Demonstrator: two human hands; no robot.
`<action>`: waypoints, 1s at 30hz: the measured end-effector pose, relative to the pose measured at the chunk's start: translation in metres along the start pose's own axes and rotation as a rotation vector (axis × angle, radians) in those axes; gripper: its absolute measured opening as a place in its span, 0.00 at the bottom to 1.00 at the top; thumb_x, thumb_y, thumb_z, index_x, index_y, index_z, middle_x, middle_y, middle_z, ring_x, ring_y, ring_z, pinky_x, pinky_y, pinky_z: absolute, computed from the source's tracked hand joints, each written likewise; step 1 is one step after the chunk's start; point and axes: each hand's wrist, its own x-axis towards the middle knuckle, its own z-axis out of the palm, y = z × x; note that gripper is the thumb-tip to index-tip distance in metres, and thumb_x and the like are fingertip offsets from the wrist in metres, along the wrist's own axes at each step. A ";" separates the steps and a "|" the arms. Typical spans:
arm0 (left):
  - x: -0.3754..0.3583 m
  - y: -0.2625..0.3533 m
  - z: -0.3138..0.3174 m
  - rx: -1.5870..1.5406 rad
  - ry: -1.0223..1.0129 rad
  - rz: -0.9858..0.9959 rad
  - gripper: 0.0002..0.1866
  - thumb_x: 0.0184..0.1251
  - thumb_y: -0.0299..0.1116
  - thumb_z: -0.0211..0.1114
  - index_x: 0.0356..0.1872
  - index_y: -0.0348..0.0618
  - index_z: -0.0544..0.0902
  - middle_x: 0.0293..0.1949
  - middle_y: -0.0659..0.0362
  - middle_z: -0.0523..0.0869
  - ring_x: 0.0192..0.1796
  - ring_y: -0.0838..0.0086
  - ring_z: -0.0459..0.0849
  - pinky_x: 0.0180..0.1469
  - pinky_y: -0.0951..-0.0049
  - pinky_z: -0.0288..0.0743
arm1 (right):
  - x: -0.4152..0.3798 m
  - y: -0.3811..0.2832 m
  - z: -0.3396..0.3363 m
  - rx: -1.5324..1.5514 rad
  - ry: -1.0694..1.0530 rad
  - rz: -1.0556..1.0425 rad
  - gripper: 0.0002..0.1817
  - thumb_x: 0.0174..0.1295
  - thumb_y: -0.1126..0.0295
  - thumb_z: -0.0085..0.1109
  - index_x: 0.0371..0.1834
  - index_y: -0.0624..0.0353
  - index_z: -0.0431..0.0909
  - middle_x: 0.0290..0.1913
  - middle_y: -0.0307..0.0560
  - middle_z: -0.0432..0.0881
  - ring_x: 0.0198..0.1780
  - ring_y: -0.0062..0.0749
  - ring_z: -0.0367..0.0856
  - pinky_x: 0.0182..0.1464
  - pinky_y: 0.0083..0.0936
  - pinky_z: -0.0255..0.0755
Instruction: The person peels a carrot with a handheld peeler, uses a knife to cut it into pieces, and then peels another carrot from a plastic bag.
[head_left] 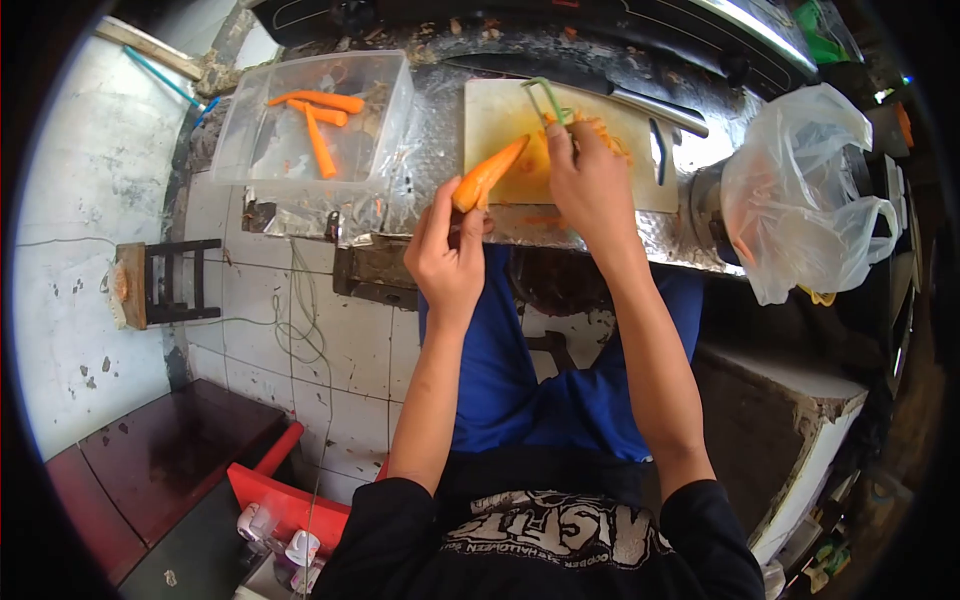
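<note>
My left hand (447, 250) grips a carrot (490, 172) by its thick end, its narrow tip angled up and to the right over the cutting board (485, 105). In my right hand (592, 180) is a green-framed peeler (545, 98), its head standing out above my fingers and apart from the carrot. Orange peelings (605, 135) lie on the board, partly hidden behind my right hand. Off to the left, a clear plastic container (395, 110) holds several carrots (322, 140).
A knife (660, 108) lies along the board's far edge. A white plastic bag (800, 190) hangs at the right end of the foil-covered counter (425, 130). The black stove (540, 25) stands behind. On the left are a small wooden stool (170, 283) and a loose cord (300, 320).
</note>
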 end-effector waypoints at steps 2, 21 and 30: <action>0.000 0.001 -0.002 0.070 0.005 0.068 0.17 0.70 0.20 0.66 0.59 0.34 0.82 0.40 0.54 0.87 0.35 0.75 0.89 0.35 0.75 0.82 | -0.007 -0.014 -0.004 0.191 0.019 0.109 0.19 0.69 0.56 0.62 0.43 0.64 0.83 0.23 0.65 0.83 0.32 0.61 0.87 0.35 0.49 0.79; 0.003 -0.004 0.002 -0.027 0.015 -0.143 0.15 0.68 0.25 0.72 0.53 0.30 0.84 0.38 0.54 0.88 0.33 0.78 0.88 0.31 0.75 0.87 | -0.007 0.007 -0.017 -0.056 0.168 -0.187 0.16 0.64 0.65 0.67 0.43 0.71 0.83 0.29 0.63 0.86 0.33 0.60 0.86 0.39 0.46 0.78; 0.010 -0.004 -0.002 -0.026 -0.060 -0.106 0.18 0.71 0.23 0.69 0.60 0.32 0.82 0.35 0.56 0.89 0.33 0.79 0.87 0.33 0.76 0.87 | -0.016 0.000 -0.013 0.046 0.217 -0.317 0.13 0.72 0.64 0.58 0.48 0.65 0.75 0.28 0.63 0.84 0.31 0.62 0.85 0.33 0.51 0.77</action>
